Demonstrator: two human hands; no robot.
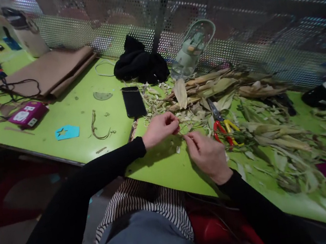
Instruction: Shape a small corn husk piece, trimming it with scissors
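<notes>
Over the green table's front part, my left hand (161,129) is closed, thumb against bent fingers. Close by on its right, my right hand (207,154) pinches with thumb and forefinger. A thin strip of dried leaf seems to run between the two pinches, but it is too small to make out well. Scissors (220,123) with red and yellow handles lie just right of my hands among leaf scraps. Behind them is a heap of dried corn husks (207,88). A black phone (134,101) lies beyond my left hand.
A pale green bottle (187,54) and a black cloth (140,63) stand against the perforated metal screen (80,32). More husks (285,135) spread at right. Leftward lie a blue tag (67,131), a braided strand (98,130), a purple box (28,115) and a folded brown sheet (46,72).
</notes>
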